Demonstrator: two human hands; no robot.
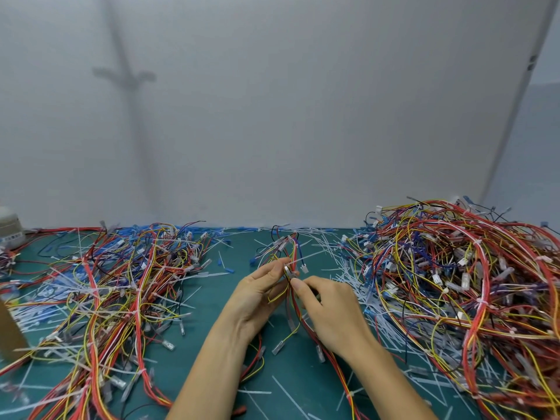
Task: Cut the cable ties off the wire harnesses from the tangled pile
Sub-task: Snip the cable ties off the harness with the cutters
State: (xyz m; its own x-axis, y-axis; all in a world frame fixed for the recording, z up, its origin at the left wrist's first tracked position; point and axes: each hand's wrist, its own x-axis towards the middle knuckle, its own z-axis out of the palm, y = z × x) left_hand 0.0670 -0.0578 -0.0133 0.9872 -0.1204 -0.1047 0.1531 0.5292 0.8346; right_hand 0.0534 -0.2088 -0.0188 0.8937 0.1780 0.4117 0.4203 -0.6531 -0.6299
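My left hand (260, 291) holds a wire harness (289, 253) of red, yellow, black and blue wires upright over the green mat. A white cable tie (306, 258) sticks out to the right from the bundle, just above my fingers. My right hand (328, 309) is closed around a small metal cutter (289, 272) whose tip sits against the bundle at the tie. The cutter's handles are hidden in my palm. A tall tangled pile of harnesses (460, 286) lies to the right.
A second, flatter heap of harnesses (121, 286) covers the left of the green mat (236, 286). Cut white and blue ties (333, 247) are scattered around. A brown cardboard object (10, 328) and a pale container (9, 228) stand at the left edge. A grey wall rises behind.
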